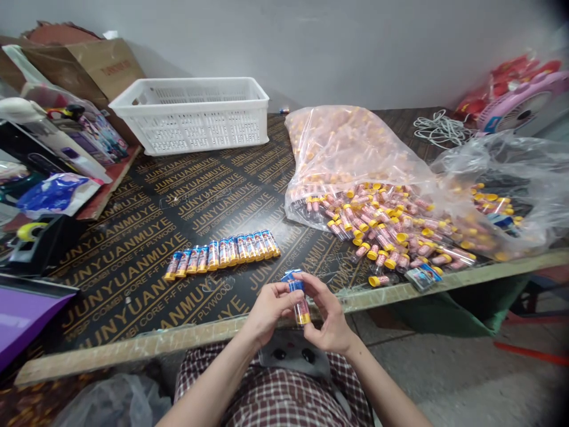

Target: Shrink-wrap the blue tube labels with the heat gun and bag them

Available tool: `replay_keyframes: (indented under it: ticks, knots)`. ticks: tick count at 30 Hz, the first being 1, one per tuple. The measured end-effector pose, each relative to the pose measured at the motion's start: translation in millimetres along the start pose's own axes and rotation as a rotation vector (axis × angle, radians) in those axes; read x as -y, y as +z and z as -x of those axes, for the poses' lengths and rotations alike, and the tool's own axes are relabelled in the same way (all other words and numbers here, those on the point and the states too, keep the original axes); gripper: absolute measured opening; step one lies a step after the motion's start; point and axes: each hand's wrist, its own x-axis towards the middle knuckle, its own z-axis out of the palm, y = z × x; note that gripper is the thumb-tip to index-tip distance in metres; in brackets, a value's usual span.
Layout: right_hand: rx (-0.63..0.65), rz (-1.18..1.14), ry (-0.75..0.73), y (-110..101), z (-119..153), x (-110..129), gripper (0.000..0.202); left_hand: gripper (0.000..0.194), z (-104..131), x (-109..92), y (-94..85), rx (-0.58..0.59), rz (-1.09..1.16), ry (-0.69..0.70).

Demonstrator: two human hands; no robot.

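Note:
Between my two hands, just off the table's front edge, is a small tube with a yellow cap at its lower end and a blue label at its upper part. My left hand pinches its upper left side. The fingers of my right hand grip it at the top and at the yellow cap. A slanting row of several labelled tubes lies on the dark table. Right of my hands is a heap of tubes with yellow caps, spilling from a clear plastic bag.
A white basket stands at the back. Cardboard boxes and a purple box are at the left. At the right are a label stack, another plastic bag, a white cable and a pink fan.

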Motion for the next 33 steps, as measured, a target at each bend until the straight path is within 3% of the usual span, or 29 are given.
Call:
replay_keyframes:
  ticks: [10,14,17,22,24,26,29,33]
  knots:
    - [-0.038,-0.039,-0.027,4.9,0.6,-0.5,0.083,0.034,0.0,3.9,-0.4,-0.004,0.008,0.01]
    - [0.043,0.082,-0.045,1.5,-8.7,4.3,0.082,0.034,-0.2,1.0,-5.8,-0.043,-0.022,0.04]
    - [0.037,0.375,-0.019,-23.9,-26.1,-4.1,0.083,0.036,-1.6,-16.7,-27.6,-0.22,-0.151,0.178]
    - [-0.377,0.969,0.13,-101.3,-63.9,-55.5,0.06,0.049,0.8,-68.4,-98.6,-0.696,-0.564,0.525]
    - [-0.427,1.13,0.174,-123.2,-80.9,-76.7,0.06,0.046,2.8,-85.8,-126.4,-0.888,-0.777,0.538]
    - [-0.415,1.25,0.196,-133.9,-96.9,-88.3,0.06,0.043,2.5,-97.2,-145.6,-1.005,-0.983,0.471]
    - [-0.34,1.375,0.24,-134.3,-117.1,-90.4,0.057,0.043,-1.0,-105.2,-154.4,-1.008,-1.231,0.323]
    - [-0.248,1.485,0.343,-126.1,-133.6,-89.8,0.048,0.053,1.4,-106.4,-139.4,-1.076,-1.404,0.211]
